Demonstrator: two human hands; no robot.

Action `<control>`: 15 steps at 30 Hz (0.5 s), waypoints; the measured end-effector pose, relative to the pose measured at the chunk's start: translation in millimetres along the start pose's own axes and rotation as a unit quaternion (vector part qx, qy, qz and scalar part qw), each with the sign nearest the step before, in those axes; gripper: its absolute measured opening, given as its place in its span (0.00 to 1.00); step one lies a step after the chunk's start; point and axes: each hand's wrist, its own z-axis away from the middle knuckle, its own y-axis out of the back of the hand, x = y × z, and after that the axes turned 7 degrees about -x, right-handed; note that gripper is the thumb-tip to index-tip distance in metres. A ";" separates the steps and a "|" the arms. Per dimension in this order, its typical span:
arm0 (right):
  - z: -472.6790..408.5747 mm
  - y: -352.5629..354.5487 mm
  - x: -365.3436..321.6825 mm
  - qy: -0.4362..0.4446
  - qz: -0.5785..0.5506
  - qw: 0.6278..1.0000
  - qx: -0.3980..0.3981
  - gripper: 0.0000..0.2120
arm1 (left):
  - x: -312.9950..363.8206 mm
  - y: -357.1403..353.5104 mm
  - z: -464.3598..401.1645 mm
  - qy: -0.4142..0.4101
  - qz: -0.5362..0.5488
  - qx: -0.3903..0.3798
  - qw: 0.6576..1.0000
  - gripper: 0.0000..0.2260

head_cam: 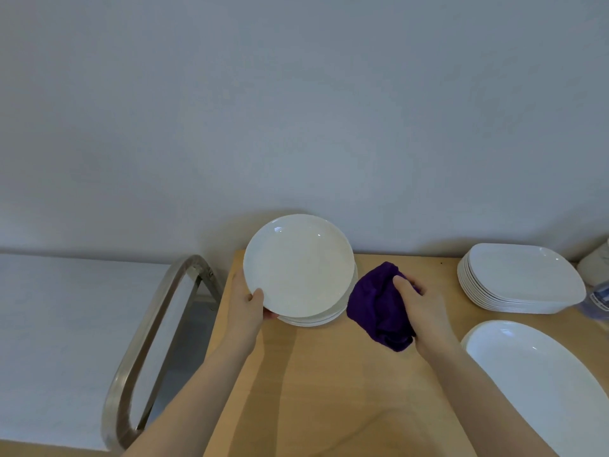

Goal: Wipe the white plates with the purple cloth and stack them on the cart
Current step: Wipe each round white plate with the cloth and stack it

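My left hand grips the left rim of a round white plate, thumb on top, and holds it tilted above a short stack of round white plates on the wooden table. To the right of the plate, my right hand grips the bunched purple cloth just over the table. The cloth does not touch the held plate. The cart with a white top and a metal handle stands to the left of the table.
A stack of several squarish white plates sits at the table's far right. A large oval white plate lies at the near right. A clear bottle and a white object stand at the right edge. A grey wall is close behind.
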 end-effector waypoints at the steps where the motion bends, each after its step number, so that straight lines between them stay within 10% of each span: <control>1: 1.4 1.1 -6.0 0.008 -0.007 1.000 0.004 0.05 | 1.3 1.3 2.5 -0.001 0.002 0.002 1.000 0.24; 15: 8.6 -54.9 -54.6 0.181 0.166 0.968 -0.051 0.12 | 5.4 5.4 55.5 -0.009 0.018 -0.018 1.000 0.24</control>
